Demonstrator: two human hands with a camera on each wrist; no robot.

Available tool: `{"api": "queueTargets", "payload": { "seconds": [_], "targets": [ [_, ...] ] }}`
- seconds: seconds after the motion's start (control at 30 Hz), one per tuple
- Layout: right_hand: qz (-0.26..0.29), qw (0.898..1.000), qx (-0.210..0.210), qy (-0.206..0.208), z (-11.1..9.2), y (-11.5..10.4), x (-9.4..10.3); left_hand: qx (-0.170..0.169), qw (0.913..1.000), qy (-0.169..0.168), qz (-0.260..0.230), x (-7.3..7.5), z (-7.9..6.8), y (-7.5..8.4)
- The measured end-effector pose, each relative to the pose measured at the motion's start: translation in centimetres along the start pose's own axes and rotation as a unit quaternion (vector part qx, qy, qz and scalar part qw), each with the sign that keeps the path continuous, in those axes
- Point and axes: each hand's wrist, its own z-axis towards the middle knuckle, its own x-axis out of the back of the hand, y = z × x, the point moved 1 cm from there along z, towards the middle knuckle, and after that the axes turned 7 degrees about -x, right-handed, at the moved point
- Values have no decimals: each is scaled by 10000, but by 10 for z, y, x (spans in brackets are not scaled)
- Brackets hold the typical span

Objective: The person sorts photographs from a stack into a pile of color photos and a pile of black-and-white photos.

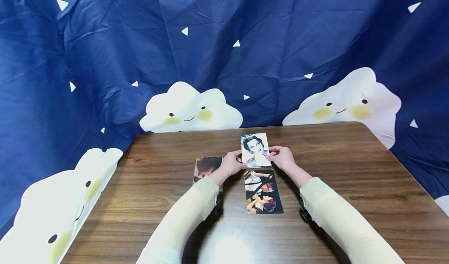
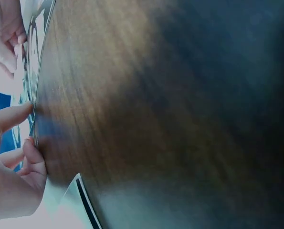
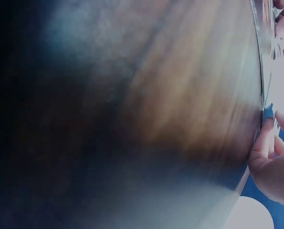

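Note:
A black-and-white portrait photo card (image 1: pixel 255 150) lies near the table's far edge, with a hand on each side of it. My left hand (image 1: pixel 230 164) pinches its left edge near the lower corner. At the opposite edge, my right hand (image 1: pixel 283 158) grips the card between thumb and fingers. Just below it is a colour photo card (image 1: pixel 262 193) of two people, turned sideways. Another colour photo card (image 1: pixel 208 165) lies to the left, partly covered by my left hand and wrist. The left wrist view shows thumb and fingertips (image 2: pixel 33 148) at the card's edge.
The brown wooden table (image 1: pixel 158 201) runs out to both sides of the cards. Behind it hangs a dark blue cloth (image 1: pixel 210 61) printed with smiling clouds and white triangles. Light glares on the table's near part. Both wrist views are partly dark and blurred.

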Motion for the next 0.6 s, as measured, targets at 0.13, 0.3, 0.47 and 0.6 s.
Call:
{"api": "queueTargets", "payload": {
  "seconds": [0.13, 0.3, 0.47, 0.6],
  "targets": [
    [-186, 9998, -49, -68, 0, 0, 1, 0, 9999, -97, 60, 0, 2, -1],
    [-380, 9992, -90, -115, 3, 2, 0, -104, 9999, -102, 57, -6, 9, -11],
    [-413, 9991, -66, -119, 5, 3, -2, 88, 9999, -70, 42, -3, 4, -6],
    [-317, 9994, -51, -137, 5, 3, -3, 103, 9999, -3, 78, -3, 2, -6]
  ]
}}
